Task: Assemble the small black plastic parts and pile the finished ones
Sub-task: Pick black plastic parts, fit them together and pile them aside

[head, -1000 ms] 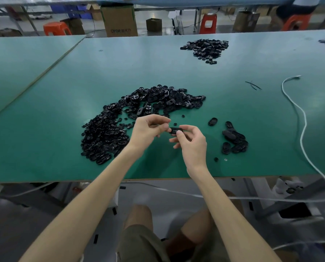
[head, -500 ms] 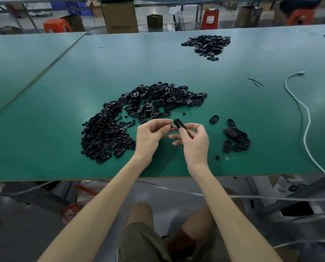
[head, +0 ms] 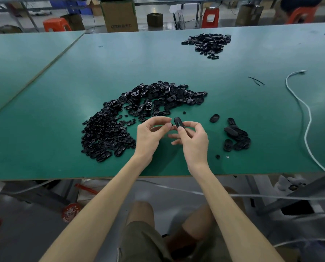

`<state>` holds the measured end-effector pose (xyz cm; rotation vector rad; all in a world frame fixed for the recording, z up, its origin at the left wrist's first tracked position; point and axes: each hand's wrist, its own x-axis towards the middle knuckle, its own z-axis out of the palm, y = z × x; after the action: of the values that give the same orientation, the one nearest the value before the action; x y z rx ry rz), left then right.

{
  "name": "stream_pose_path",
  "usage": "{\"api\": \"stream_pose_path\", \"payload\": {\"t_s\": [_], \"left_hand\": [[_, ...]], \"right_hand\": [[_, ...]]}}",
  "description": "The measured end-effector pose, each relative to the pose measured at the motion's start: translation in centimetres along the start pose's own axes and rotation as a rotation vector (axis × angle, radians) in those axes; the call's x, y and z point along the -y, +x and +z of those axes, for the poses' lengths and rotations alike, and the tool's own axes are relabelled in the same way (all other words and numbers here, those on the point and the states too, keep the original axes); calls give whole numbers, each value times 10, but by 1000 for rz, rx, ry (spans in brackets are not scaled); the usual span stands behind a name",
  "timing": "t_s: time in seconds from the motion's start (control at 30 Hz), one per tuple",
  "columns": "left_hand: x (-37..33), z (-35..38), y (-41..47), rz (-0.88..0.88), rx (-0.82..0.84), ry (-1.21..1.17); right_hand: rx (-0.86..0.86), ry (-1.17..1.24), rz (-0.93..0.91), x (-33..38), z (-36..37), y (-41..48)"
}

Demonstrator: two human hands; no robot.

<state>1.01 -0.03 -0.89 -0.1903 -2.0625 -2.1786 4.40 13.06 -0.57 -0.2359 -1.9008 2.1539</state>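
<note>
— Grip on the right: what does it hold?
— The right hand (head: 193, 142) pinches an oval black part (head: 178, 121) between thumb and forefinger, raised above the tabletop (head: 44, 133).
— And the left?
— The left hand (head: 149, 135) has its grip closed on a small black piece (head: 170, 125) at the fingertips, just beside the oval part. Whether the two pieces touch I cannot tell.
— Around the hands?
— Behind them and to the left, a big heap of loose black parts (head: 120, 129) spreads over the green surface. To the right lies a smaller pile of ovals (head: 237, 138). One single oval (head: 214, 118) sits apart between the two heaps. A small stud (head: 217, 156) and a tiny pale ring (head: 227, 157) lie nearer the front edge.
— Farther out?
— A far pile (head: 207, 44) of black parts sits near the back edge. Two thin dark strips (head: 256, 80) lie to the right, and a white cable (head: 306, 120) snakes down that side.
— Any containers?
— A large cardboard box (head: 120, 15) and a small box (head: 154, 18) stand on the floor beyond the tabletop. Their contents cannot be seen. Orange stools (head: 56, 24) and blue crates (head: 78, 8) stand nearby.
</note>
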Motion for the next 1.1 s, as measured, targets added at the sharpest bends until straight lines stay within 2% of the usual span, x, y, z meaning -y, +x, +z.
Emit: {"api": "stream_pose_path", "payload": {"t_s": [0.27,0.4,0.83,1.1], "left_hand": [[0,-1,0,-4,37,-24],[0,-2,-1,-14,26,-36],[0,-1,-1,12,104,-29],[2,-1,1,7,9,0]], "right_hand": [[-13,-133,-44,-5,-3,2],[29,-112,-33,-3,-3,1],[12,-123,-49,2,-1,-2],[-25,-43,-34,-1,1,0]]}}
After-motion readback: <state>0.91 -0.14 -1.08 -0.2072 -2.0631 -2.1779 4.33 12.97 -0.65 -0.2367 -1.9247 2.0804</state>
